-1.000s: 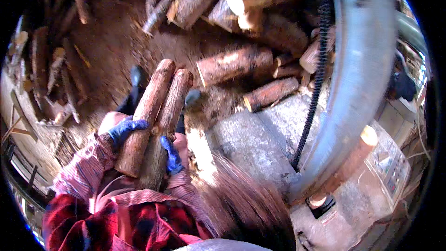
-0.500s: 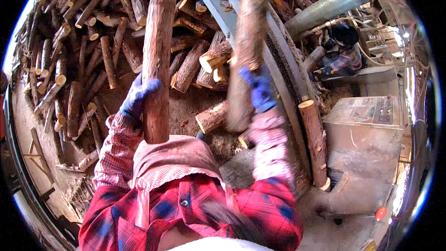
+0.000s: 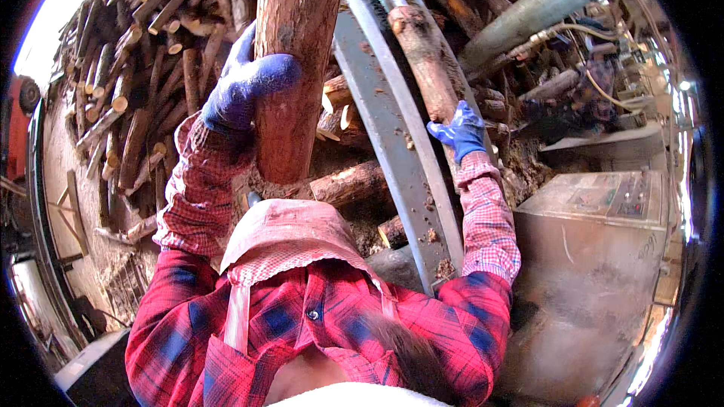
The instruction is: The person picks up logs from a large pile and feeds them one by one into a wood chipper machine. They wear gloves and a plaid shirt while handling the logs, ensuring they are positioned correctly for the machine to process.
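Both my hands wear blue gloves. My left hand grips a thick, reddish-brown log, its thumb laid across the bark. This log stands tilted in front of my apron, its upper end cut off by the top of the picture. My right hand is closed at the near end of a second log, its thumb pointing left. That thinner log lies lengthwise along the metal conveyor trough, between its rails. My fingers partly cover its near end.
A large heap of cut logs spreads at the far left. More logs lie between my apron and the conveyor. On the right stand a metal control box and a thick grey pipe. A dim figure shows beyond the box.
My right hand has brought its log rightward and down onto the conveyor. The left hand's log has risen closer to the view. The log at the conveyor's near right is out of sight.
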A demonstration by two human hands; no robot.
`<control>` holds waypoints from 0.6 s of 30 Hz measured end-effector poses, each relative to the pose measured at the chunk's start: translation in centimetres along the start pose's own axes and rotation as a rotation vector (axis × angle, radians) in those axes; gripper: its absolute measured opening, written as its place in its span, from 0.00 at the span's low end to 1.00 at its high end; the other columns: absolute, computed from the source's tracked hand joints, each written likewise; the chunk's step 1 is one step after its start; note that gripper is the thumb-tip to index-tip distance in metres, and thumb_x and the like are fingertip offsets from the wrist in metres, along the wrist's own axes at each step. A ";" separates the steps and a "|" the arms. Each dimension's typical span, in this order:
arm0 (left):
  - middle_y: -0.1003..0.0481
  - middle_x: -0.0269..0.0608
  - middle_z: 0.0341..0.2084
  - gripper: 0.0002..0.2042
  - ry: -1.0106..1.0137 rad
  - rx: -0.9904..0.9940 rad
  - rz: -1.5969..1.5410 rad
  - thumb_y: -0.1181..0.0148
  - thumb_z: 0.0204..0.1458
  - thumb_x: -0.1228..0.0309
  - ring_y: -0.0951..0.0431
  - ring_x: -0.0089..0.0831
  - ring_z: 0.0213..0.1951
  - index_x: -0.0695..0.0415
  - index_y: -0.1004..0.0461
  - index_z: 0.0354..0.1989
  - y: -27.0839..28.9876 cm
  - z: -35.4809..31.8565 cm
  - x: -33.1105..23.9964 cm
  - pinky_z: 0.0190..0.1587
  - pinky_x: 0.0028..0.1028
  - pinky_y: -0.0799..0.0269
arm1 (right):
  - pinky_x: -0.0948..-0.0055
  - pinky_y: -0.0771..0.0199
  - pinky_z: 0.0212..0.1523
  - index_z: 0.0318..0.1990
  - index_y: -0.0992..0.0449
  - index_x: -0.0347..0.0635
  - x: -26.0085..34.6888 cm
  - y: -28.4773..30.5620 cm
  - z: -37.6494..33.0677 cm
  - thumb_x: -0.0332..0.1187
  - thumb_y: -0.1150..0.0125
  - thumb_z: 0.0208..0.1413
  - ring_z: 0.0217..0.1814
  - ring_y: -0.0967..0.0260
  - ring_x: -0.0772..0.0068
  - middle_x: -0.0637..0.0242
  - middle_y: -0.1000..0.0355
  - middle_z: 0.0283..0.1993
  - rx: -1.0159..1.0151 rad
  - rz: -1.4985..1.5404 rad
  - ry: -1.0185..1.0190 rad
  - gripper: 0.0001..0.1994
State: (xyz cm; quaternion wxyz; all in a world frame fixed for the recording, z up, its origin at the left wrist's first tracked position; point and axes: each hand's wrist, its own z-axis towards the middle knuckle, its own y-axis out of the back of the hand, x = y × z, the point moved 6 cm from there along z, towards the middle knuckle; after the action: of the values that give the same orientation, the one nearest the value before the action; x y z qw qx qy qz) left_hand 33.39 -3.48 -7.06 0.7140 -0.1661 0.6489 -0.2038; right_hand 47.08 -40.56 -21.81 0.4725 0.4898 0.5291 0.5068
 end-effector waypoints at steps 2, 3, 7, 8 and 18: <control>0.29 0.43 0.51 0.41 -0.097 0.056 0.038 0.31 0.36 0.67 0.29 0.34 0.51 0.62 0.43 0.62 -1.9 1.8 0.7 0.55 0.33 0.34 | 0.56 0.28 0.51 0.52 0.35 0.34 -0.1 0.5 -0.8 0.57 0.30 0.30 0.51 0.30 0.46 0.44 0.30 0.51 -0.002 -0.010 -0.004 0.44; 0.30 0.43 0.51 0.41 -0.141 0.078 0.053 0.31 0.36 0.68 0.29 0.35 0.52 0.62 0.43 0.62 -2.8 2.5 1.4 0.56 0.33 0.35 | 0.56 0.29 0.52 0.54 0.36 0.35 -0.4 0.1 -1.0 0.58 0.31 0.30 0.51 0.30 0.46 0.45 0.30 0.51 0.036 -0.013 -0.054 0.45; 0.31 0.45 0.52 0.42 -0.054 0.196 0.278 0.28 0.36 0.64 0.30 0.34 0.52 0.61 0.42 0.62 -5.9 6.0 11.3 0.55 0.33 0.34 | 0.58 0.38 0.61 0.63 0.44 0.35 -3.1 1.2 -4.5 0.57 0.33 0.36 0.63 0.40 0.48 0.42 0.41 0.62 0.028 0.031 -0.075 0.49; 0.30 0.45 0.51 0.41 0.058 0.210 0.451 0.28 0.36 0.63 0.30 0.33 0.51 0.61 0.41 0.61 -4.0 5.9 16.0 0.54 0.33 0.33 | 0.58 0.38 0.62 0.63 0.44 0.35 -1.8 0.9 -5.1 0.53 0.33 0.39 0.63 0.41 0.48 0.42 0.41 0.62 -0.174 0.136 0.045 0.47; 0.25 0.41 0.39 0.33 0.412 0.287 0.267 0.31 0.34 0.66 0.25 0.29 0.39 0.64 0.33 0.52 -5.5 -0.4 23.6 0.43 0.29 0.27 | 0.67 0.37 0.59 0.68 0.66 0.36 11.8 -2.2 -18.2 0.35 0.28 0.45 0.60 0.41 0.62 0.54 0.47 0.64 -0.351 1.505 0.126 0.53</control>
State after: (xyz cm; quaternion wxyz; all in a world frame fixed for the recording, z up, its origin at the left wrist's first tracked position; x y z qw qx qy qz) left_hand 34.33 -20.16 -24.57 0.6038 0.0682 0.7611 -0.2271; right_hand 27.97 -30.18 -23.33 0.0407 0.6057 -0.0081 0.7946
